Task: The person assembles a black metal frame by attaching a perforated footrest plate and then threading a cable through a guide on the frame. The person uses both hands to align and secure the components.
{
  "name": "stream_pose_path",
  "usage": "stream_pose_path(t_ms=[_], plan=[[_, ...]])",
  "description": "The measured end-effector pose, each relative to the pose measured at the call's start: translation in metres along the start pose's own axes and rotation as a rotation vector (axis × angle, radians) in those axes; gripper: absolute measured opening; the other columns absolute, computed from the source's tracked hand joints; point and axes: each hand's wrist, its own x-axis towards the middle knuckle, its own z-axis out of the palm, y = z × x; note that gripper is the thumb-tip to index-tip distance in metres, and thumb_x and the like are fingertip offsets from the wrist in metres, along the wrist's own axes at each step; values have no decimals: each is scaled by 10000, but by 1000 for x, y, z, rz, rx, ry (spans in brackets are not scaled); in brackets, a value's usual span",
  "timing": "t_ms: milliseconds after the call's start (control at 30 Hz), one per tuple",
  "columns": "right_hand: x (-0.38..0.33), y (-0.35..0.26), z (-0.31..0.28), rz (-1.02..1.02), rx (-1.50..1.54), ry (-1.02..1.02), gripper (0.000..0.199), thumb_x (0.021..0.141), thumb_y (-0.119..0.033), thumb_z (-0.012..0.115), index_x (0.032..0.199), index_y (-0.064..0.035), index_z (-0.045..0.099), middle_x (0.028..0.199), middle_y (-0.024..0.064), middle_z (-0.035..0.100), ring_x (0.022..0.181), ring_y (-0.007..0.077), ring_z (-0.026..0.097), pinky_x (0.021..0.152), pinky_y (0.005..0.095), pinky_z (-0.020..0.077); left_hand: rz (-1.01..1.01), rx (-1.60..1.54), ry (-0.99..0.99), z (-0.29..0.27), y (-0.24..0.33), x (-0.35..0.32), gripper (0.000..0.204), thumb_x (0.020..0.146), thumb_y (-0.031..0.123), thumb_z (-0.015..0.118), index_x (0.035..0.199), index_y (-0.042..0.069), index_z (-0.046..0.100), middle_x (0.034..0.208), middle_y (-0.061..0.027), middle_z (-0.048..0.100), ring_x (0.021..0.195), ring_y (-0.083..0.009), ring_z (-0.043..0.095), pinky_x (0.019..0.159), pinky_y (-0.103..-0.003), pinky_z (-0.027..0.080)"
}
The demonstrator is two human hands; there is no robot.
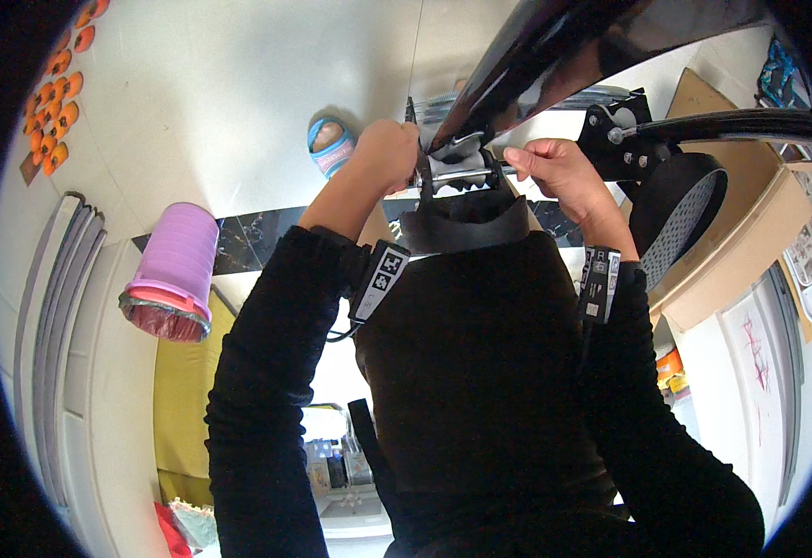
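Note:
A glossy black tube slants down from the upper right. By its lower end is a metal crosswise bolt in a dark bracket. A curved black piece lies just below the bracket, close to my body. My left hand is closed at the left end of the bolt; its fingertips are turned away, so what they grip is hidden. At the other end, my right hand has thumb and curled fingers pinched at the bolt's tip. Both wrists carry strapped-on devices over black sleeves.
Right of my right hand stand a black bracket with bolts, a perforated black pad and an open cardboard box. A purple bin with a liner is at left. A foot in a blue sandal rests on the tiles. Orange fruits lie far left.

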Motion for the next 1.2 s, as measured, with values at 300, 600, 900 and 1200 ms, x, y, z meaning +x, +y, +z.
stream_pose_path(t_ms=[300, 600, 900, 1200], plan=[[-1, 0, 0, 4, -15, 1, 291, 794, -309, 706, 694, -50, 620, 497, -71, 419, 410, 13, 275, 403, 187, 187, -185, -883, 97, -1, 2, -16, 215, 811, 192, 517, 688, 18, 483, 520, -121, 502, 440, -273, 515, 435, -395, 410], [-3, 4, -2, -88, -33, -51, 204, 764, -243, 738, 752, -62, 645, 602, -59, 511, 475, 14, 343, 428, 182, 230, -495, -1499, -66, -9, 18, -27, 421, 934, 408, 427, 672, 81, 456, 472, 19, 325, 362, -113, 297, 369, -252, 213], [-1, 1, -2, -46, -32, -50, 217, 764, -246, 739, 758, -50, 646, 596, -51, 514, 468, 14, 330, 431, 180, 220, -502, -1619, -53, 3, 13, -28, 415, 927, 427, 451, 687, 89, 469, 490, 29, 330, 385, -112, 279, 385, -264, 196], [0, 2, -3, -56, -15, -59, 231, 762, -259, 740, 768, -45, 651, 594, -50, 511, 461, 15, 327, 425, 181, 214, -692, -1602, -202, -3, 18, -28, 393, 924, 447, 443, 685, 135, 449, 472, 46, 312, 379, -99, 280, 379, -252, 204]])
